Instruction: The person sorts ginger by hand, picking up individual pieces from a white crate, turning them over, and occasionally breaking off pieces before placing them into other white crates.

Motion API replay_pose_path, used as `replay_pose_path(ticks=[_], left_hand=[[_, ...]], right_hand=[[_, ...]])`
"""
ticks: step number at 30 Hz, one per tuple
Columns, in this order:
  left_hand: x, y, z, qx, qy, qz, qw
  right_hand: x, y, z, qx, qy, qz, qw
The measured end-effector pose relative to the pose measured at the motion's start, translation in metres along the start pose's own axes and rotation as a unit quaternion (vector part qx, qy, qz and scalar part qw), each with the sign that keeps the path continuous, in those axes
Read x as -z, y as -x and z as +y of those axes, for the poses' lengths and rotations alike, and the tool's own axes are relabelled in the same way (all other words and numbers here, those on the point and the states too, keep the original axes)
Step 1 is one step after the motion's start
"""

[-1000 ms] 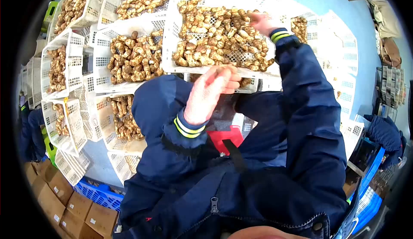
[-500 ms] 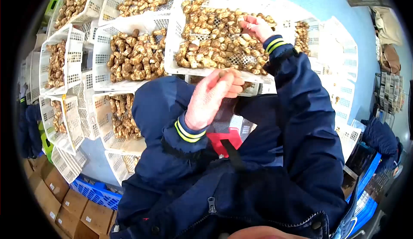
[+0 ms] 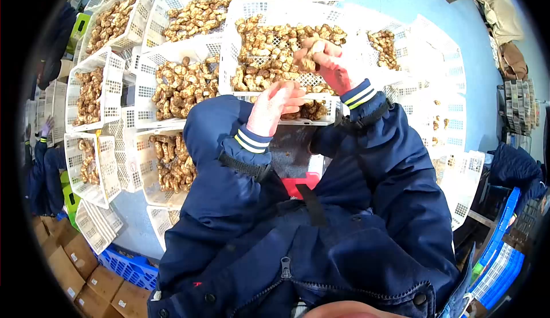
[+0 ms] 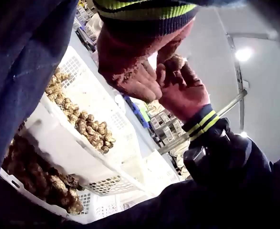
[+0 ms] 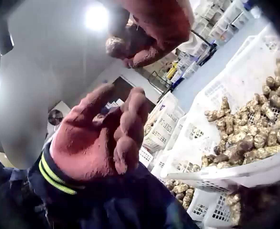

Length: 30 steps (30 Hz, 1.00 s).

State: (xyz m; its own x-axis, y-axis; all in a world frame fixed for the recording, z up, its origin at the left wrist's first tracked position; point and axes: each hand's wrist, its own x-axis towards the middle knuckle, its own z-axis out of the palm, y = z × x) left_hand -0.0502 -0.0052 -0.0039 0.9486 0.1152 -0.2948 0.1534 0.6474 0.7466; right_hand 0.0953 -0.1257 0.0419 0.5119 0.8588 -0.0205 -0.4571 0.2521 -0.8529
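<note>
In the head view my right hand (image 3: pixel 333 69), in a pinkish-red glove, pinches a pale brown mushroom (image 3: pixel 310 60) above the large white crate (image 3: pixel 281 10). Its cap shows beside the fingers in the right wrist view, a rounded mushroom end (image 5: pixel 115 46). My left hand (image 3: pixel 272 106), gloved alike, hovers at the crate's near edge, palm turned toward the right hand. Its fingers are loosely bent, with a dark patch in the palm (image 5: pixel 85 143). Knobbly brown mushrooms (image 3: pixel 258 77) lie spread over the crate's mesh floor.
More white crates of mushrooms (image 3: pixel 183 89) stand to the left and behind. Another crate (image 3: pixel 312 111) sits under the large one by my knees. Stacked white crates (image 3: pixel 447 89) rise on the right. Cardboard boxes (image 3: pixel 103 281) and a blue crate (image 3: pixel 129 269) are at lower left.
My right hand has come from the crate's far right side back toward me, and now holds a mushroom raised near the left hand. The left hand stays almost in place; the view has tilted slightly.
</note>
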Motion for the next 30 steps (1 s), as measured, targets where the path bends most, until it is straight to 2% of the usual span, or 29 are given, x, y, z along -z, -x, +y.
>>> replay_pose_path(ticks=[1, 2, 3, 4, 5, 6, 7, 9, 11, 13, 14, 15, 17, 19, 20, 23, 26, 27, 29, 30], left_hand=[[-0.001, 0.0, 0.002, 0.0, 0.002, 0.003, 1.0], [-0.001, 0.0, 0.005, 0.029, 0.027, -0.045, 0.998], [-0.001, -0.001, 0.007, 0.058, 0.052, -0.093, 0.993], [-0.002, -0.002, 0.006, 0.065, 0.035, -0.085, 0.994], [0.0, -0.001, 0.007, 0.042, 0.088, -0.099, 0.99], [0.0, 0.0, 0.006, 0.008, 0.087, -0.048, 0.995], [-0.002, 0.0, 0.007, -0.026, 0.085, 0.004, 0.996], [0.007, -0.002, 0.002, -0.135, 0.129, 0.018, 0.982], [0.004, -0.004, 0.015, -0.123, 0.082, 0.048, 0.988], [-0.002, -0.005, 0.022, -0.169, -0.051, 0.082, 0.981], [-0.003, -0.006, 0.021, -0.18, -0.023, 0.069, 0.981], [-0.004, -0.006, 0.022, -0.177, -0.025, 0.07, 0.981], [-0.007, -0.007, 0.023, -0.159, 0.034, 0.058, 0.985], [-0.005, -0.007, 0.019, -0.148, 0.063, 0.038, 0.986], [-0.005, -0.008, 0.019, -0.142, 0.044, 0.046, 0.988], [-0.006, -0.009, 0.015, -0.145, -0.003, 0.072, 0.987], [-0.004, -0.009, 0.016, -0.139, -0.015, 0.058, 0.989], [-0.002, -0.009, 0.014, -0.155, 0.01, 0.028, 0.987], [-0.004, -0.009, 0.013, -0.155, 0.001, 0.058, 0.986], [0.002, -0.011, 0.01, -0.143, 0.002, 0.033, 0.989]], right_hand=[[-0.008, 0.002, -0.001, -0.006, 0.034, 0.015, 0.999], [-0.01, 0.003, 0.001, 0.018, 0.032, -0.031, 0.999], [-0.011, 0.006, 0.0, -0.015, 0.002, -0.049, 0.999], [-0.016, 0.007, 0.002, -0.019, -0.003, -0.049, 0.999], [-0.021, 0.007, 0.005, -0.053, 0.054, -0.04, 0.996], [-0.023, 0.006, 0.007, -0.086, 0.112, -0.03, 0.99], [-0.024, 0.003, 0.013, -0.062, 0.097, -0.034, 0.993], [-0.02, 0.002, 0.007, -0.062, 0.165, -0.031, 0.984], [-0.014, 0.003, 0.007, -0.068, 0.19, 0.013, 0.979], [-0.004, 0.003, 0.005, -0.13, 0.261, 0.001, 0.957], [-0.005, 0.004, 0.012, -0.088, 0.206, 0.002, 0.975], [-0.003, 0.007, 0.01, -0.111, 0.193, 0.006, 0.975], [-0.013, 0.005, 0.011, -0.071, 0.252, 0.017, 0.965], [-0.017, 0.006, 0.012, 0.004, 0.403, -0.009, 0.915], [-0.014, 0.006, 0.014, 0.071, 0.513, -0.01, 0.855], [-0.022, 0.01, 0.012, 0.043, 0.633, 0.02, 0.772], [-0.02, 0.011, 0.022, 0.05, 0.645, 0.051, 0.761], [-0.018, 0.011, 0.025, 0.045, 0.653, 0.057, 0.754], [-0.025, 0.01, 0.021, 0.051, 0.615, 0.055, 0.785], [-0.027, 0.011, 0.016, 0.04, 0.638, 0.034, 0.768]])
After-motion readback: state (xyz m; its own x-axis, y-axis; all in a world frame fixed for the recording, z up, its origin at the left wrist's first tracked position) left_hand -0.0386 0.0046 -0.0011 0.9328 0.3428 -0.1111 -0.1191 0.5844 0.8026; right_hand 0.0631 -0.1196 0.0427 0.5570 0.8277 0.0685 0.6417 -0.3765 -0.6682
